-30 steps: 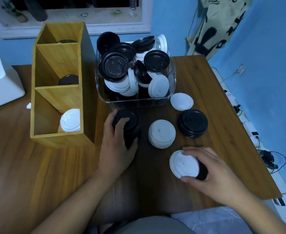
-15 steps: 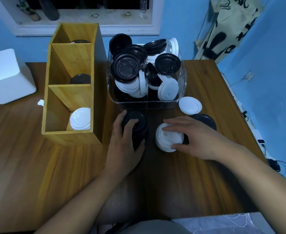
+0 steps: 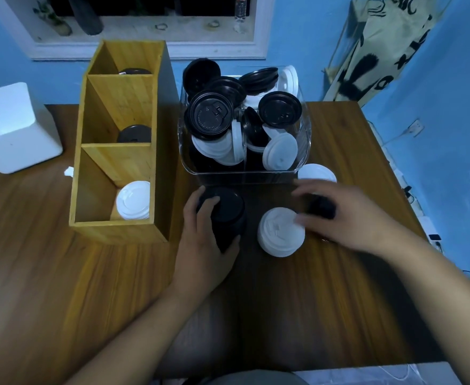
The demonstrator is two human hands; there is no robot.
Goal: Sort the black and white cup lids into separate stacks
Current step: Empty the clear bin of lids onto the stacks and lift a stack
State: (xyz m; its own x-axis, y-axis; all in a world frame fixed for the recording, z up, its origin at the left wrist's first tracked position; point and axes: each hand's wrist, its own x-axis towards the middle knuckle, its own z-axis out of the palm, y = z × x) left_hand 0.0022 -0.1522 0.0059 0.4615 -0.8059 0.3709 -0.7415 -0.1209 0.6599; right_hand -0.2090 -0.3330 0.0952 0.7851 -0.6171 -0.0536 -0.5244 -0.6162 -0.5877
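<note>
one white plastic lid stack (image 3: 281, 232), two black: left hand (image 3: 200, 237) fingers curl round left black stack (image 3: 224, 215); right hand (image 3: 347, 220) fingers spread over right black stack (image 3: 322, 211), grip unclear.

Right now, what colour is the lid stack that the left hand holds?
Black. The head view shows it best: the left hand grips the black lid stack.

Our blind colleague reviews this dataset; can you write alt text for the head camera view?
A person's left hand grips a black lid stack on a wooden table, while the blurred right hand reaches over a second black stack beside a white lid stack. Behind them stand a clear bin of mixed black and white lids and a wooden divider box.
</note>
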